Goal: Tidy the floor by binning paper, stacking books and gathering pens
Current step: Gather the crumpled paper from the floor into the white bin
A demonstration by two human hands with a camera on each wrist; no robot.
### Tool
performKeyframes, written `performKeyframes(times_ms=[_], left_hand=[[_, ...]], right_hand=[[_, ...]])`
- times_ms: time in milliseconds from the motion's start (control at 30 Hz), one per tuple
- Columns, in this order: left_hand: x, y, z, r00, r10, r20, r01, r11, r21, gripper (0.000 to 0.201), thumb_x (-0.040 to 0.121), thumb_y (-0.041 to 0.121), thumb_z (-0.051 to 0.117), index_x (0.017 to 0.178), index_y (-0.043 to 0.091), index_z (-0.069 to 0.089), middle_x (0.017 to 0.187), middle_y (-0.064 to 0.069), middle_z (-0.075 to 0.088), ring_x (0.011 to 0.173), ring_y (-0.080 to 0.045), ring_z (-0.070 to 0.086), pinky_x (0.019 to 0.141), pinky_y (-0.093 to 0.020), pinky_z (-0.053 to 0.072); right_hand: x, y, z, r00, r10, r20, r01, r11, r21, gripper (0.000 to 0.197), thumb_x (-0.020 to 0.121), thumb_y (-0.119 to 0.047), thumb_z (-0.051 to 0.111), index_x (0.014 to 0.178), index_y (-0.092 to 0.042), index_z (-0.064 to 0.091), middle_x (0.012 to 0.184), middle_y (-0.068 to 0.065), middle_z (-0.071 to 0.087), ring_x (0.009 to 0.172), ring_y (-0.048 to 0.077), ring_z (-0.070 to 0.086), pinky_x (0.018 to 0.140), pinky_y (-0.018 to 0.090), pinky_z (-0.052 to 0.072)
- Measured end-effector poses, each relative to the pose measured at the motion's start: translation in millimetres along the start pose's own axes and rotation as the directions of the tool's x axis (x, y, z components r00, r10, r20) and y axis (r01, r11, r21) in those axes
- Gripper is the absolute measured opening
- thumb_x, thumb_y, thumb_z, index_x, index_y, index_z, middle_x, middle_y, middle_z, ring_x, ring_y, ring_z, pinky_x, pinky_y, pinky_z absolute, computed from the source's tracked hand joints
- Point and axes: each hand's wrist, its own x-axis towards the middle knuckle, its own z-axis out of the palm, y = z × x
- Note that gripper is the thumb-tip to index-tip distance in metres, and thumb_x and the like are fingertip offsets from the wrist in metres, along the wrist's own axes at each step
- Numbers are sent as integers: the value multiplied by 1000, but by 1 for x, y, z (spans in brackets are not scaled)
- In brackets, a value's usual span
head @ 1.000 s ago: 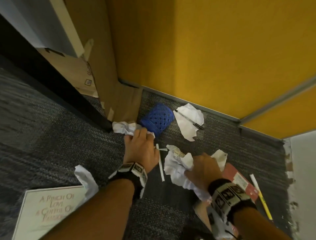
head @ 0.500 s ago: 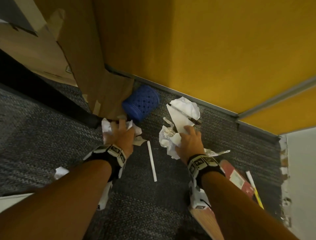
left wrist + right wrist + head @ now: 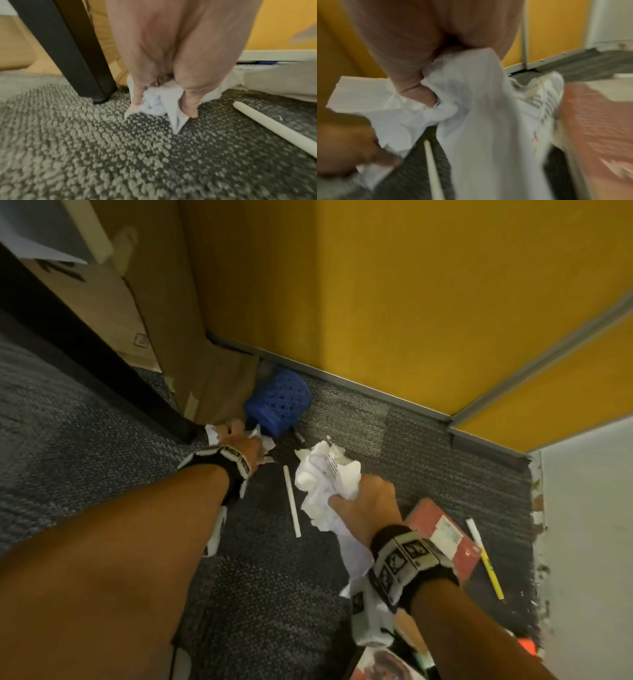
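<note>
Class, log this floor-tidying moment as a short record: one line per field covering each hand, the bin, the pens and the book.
left hand: grips crumpled paper on the carpet, beside the bin
right hand: grips a larger paper wad, lifted off the carpet
bin: blue mesh, on its side near the yellow wall
white pen: on the carpet between the hands
yellow pen: right of the book
book: red, flat on the carpet by the right wrist
</note>
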Motion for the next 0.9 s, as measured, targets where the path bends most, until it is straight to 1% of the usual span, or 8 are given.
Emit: performKeyframes(times_ms=[100,167,200,333,467,567,733,900], left_hand=[[-38,13,-13,992,35,122,-31,999,-27,54,104,26,36,151,3,22,153,-22,24,138,-38,30,116,-46,25],[-64,24,-17,985,71,157,-56,994,-95,56,105,27,33,154,7,14,157,-21,19,141,-37,28,115,-43,28],[-109,37,-27,978,78,191,-49,988,-149,55,105,30,31,154,10,15,158,-19,17,142,-35,27,115,-42,27],[-158,80,-37,969,83,231,-31,975,-220,52,100,31,47,144,3,39,150,-15,37,136,-32,40,110,-39,36],[-196,105,-45,982,146,118,-102,942,-319,40,90,28,63,123,7,60,129,-12,60,118,-31,58,91,-34,47],[-235,112,-52,991,130,31,-111,932,-344,35,79,24,68,110,9,65,117,-13,66,105,-32,63,76,-29,47],[-323,87,-68,982,118,-147,-168,903,-396,29,78,16,68,104,5,68,107,-14,68,98,-31,66,79,-34,57],[-404,24,-89,946,83,-313,-231,851,-471,34,80,18,71,107,-3,64,93,-20,65,90,-30,65,67,-34,54]], right_hand=[[-53,8,-39,994,109,9,-109,979,170,19,83,-28,69,86,-10,64,69,-2,56,73,19,61,56,15,40],[-63,15,-49,996,92,15,-94,978,186,19,83,-29,68,91,-12,64,73,-3,57,79,20,61,61,20,41],[-100,21,-71,993,114,16,-115,976,184,19,84,-29,67,94,-13,63,79,-2,59,83,21,59,66,24,41],[-132,32,-96,997,79,-22,-76,990,118,30,82,-30,68,103,-8,68,97,7,70,93,25,65,77,31,49],[-163,43,-114,992,8,-129,2,997,80,27,78,-34,69,93,-12,71,89,6,72,86,25,67,79,39,56],[-193,51,-125,976,-40,-215,67,990,121,17,78,-28,69,81,-12,66,80,4,68,79,24,64,66,29,51],[-260,46,-136,945,-93,-314,175,954,243,13,80,-22,69,78,-11,62,74,3,60,75,23,55,67,25,37],[-320,2,-130,908,-186,-375,291,925,245,24,79,-20,69,62,-16,53,65,0,56,71,24,54,62,26,36]])
